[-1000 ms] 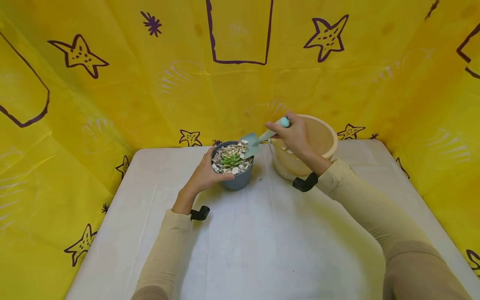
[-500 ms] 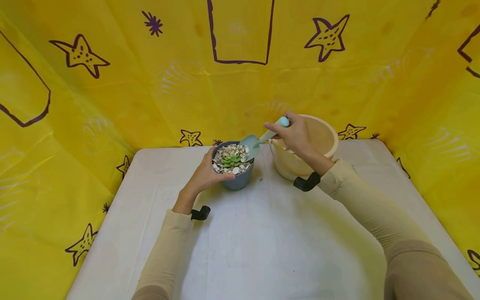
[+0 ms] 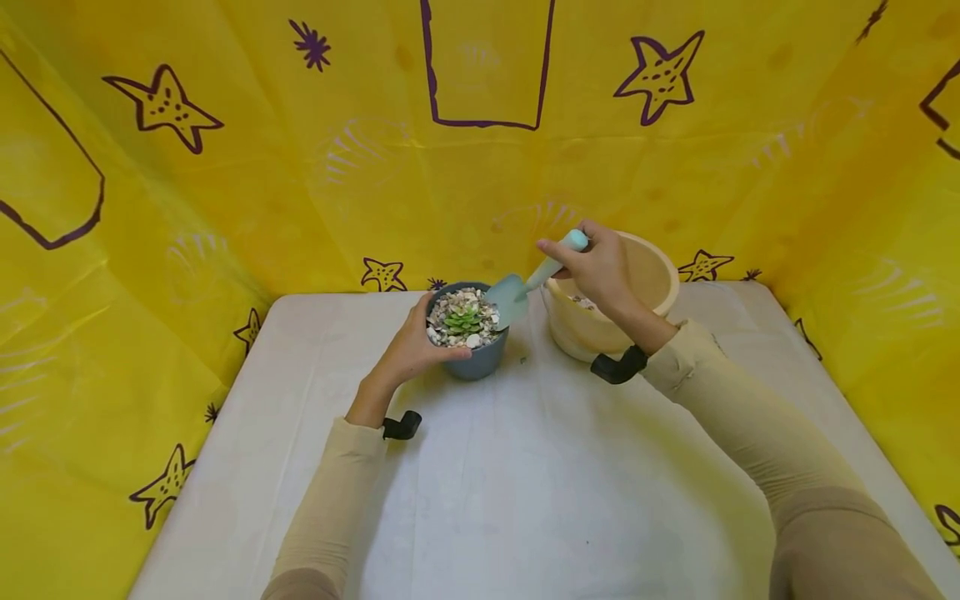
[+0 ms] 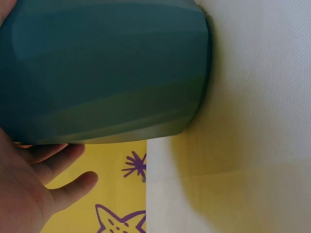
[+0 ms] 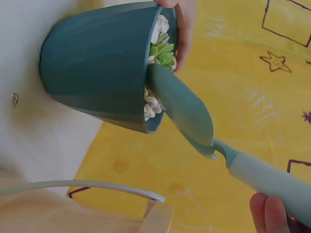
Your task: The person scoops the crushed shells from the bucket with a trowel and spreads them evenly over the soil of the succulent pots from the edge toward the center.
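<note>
A blue-grey plant pot (image 3: 477, 364) stands upright on the table, filled with pale pebbles (image 3: 474, 340) around a small green succulent (image 3: 462, 319). My left hand (image 3: 415, 343) grips the pot's left side near the rim, thumb in front and fingers behind. In my right hand (image 3: 602, 268) is a light teal hand trowel (image 3: 509, 297), held by its handle (image 5: 265, 177). The trowel's blade (image 5: 187, 109) slants down over the pot's right rim, its tip at the pebbles beside the succulent.
A cream bucket (image 3: 577, 333) with a handle stands right of the pot, partly behind my right forearm; some pebbles (image 3: 583, 302) show inside. A tiny green bit (image 3: 522, 361) lies on the white tabletop (image 3: 480, 483). Yellow patterned sheeting (image 3: 480, 183) closes off the back and sides.
My right hand has shifted slightly right, and the trowel blade has drawn back a little toward the rim. Stones that lay at the blade now lie in the pot. The left hand holds still.
</note>
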Tool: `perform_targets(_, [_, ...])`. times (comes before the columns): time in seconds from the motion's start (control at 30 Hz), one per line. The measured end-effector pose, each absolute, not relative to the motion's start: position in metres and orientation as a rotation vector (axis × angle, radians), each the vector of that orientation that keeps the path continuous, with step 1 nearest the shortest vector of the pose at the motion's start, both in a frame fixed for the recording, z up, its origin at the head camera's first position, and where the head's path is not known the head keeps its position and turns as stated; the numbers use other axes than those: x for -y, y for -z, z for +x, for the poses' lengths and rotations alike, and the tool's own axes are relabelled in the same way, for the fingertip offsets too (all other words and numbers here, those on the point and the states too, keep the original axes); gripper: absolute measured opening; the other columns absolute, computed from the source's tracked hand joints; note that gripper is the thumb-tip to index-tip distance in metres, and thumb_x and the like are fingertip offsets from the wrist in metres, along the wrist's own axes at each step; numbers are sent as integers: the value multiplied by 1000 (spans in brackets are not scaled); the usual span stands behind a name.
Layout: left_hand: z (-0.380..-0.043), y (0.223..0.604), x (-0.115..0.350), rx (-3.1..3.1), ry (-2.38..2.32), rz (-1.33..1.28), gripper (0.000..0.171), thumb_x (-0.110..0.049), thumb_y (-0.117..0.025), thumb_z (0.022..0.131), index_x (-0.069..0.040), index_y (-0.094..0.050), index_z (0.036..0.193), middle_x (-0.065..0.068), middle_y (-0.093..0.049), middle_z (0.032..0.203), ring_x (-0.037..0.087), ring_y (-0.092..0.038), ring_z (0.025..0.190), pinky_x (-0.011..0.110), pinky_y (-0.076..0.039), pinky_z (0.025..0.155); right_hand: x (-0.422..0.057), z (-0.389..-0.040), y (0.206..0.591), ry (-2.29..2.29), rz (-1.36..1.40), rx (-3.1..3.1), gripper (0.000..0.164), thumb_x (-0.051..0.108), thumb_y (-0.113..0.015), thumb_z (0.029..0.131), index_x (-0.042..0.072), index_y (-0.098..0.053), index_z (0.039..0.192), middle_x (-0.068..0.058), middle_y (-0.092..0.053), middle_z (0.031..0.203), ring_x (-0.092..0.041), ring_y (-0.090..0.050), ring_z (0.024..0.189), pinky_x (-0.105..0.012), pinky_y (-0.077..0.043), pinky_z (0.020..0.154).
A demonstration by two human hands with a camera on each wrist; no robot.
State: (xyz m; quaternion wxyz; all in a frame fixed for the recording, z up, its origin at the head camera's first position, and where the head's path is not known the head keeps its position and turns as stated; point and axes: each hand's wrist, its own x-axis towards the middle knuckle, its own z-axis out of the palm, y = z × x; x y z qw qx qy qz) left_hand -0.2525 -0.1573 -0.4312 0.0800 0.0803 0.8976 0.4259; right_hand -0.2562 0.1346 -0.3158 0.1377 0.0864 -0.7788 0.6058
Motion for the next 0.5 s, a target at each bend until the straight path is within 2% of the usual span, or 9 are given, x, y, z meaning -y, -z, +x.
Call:
perform_targets(0.1, [-252,431,157,-2679,-1285,248,131,-63,-83,63,-20,-4,158,12,-14,163,36,-25,147,61,-30,113,-134,-255,315,-1695,269,2221,30,20,-78,83,4,-54,76,7,-58,60,-6,-66,55,-27,-58,58])
perform_targets(0.23, [-252,431,157,-2676,-1290,253,131,-63,-83,63,-21,-4,158,12,-14,163,36,-25,147,61,-31,112,-133,-253,313,-1613,313,2191,27,17,-78,83,1,-56,78,9,-55,60,-11,-67,58,-26,-58,60])
perform_targets(0.5, [-251,430,156,-2672,-1282,248,130,-64,-82,63,-26,-1,158,11,-13,163,36,-24,148,62,-29,113,-127,-249,312,-1642,345,2120,29,18,-78,84,2,-54,78,7,-51,60,-11,-65,58,-27,-59,61])
